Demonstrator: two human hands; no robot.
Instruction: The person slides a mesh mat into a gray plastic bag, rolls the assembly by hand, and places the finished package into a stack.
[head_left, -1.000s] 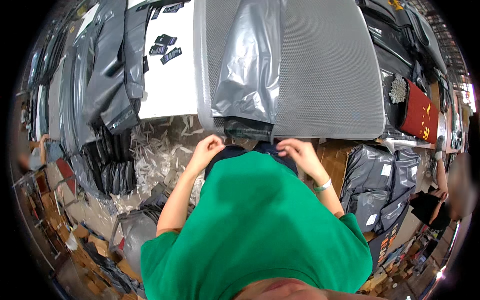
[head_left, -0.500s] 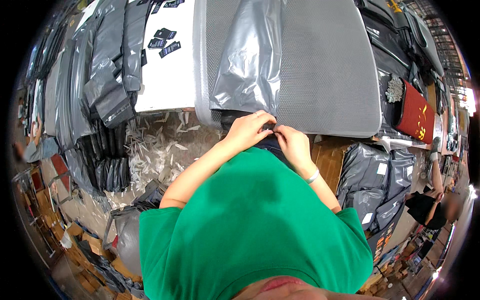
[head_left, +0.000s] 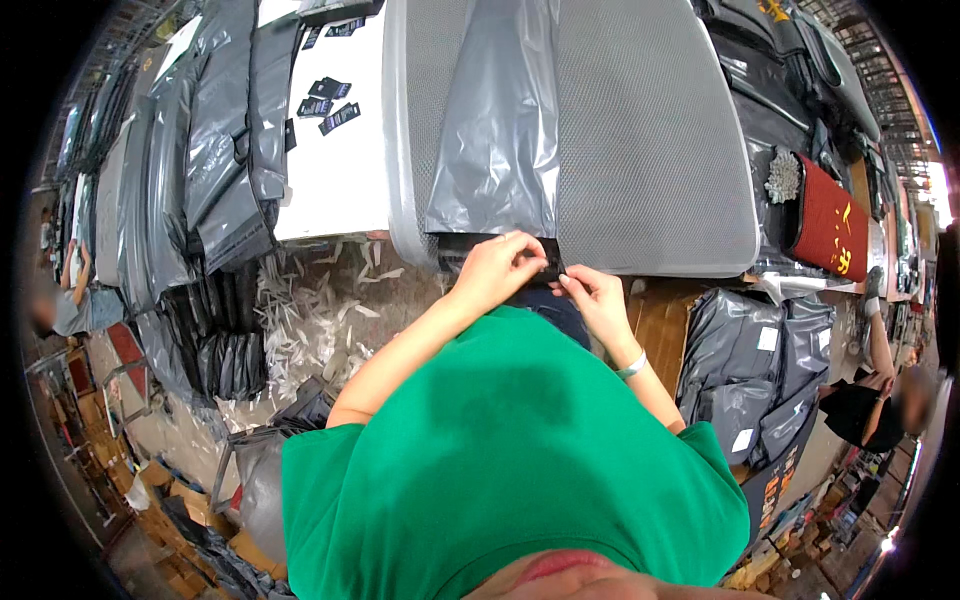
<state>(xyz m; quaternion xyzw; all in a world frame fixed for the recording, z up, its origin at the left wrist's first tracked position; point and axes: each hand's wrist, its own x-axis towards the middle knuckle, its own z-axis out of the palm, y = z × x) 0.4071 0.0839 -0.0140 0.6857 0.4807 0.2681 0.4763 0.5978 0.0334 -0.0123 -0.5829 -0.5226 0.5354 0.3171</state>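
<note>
A long silver-grey plastic mailing bag lies lengthwise on a grey mesh-textured mat, its black flap at the near end, by my body. My left hand rests over that flap, thumb and fingers pinched together at its right part. Just to the right, my right hand has thumb and forefinger closed at the flap's near right corner. The fingertips of the two hands are close but apart. Whatever thin strip may lie between them is too small to make out.
Grey plastic bags are piled at the left, beside a white board with several small black cards. White paper strips litter the floor. At right sit a dark red rolled mat and packed grey parcels. Other people are at both far sides.
My hands have drawn slightly apart, the right one shifting a little toward my body. More of the black flap shows at the bag's near end.
</note>
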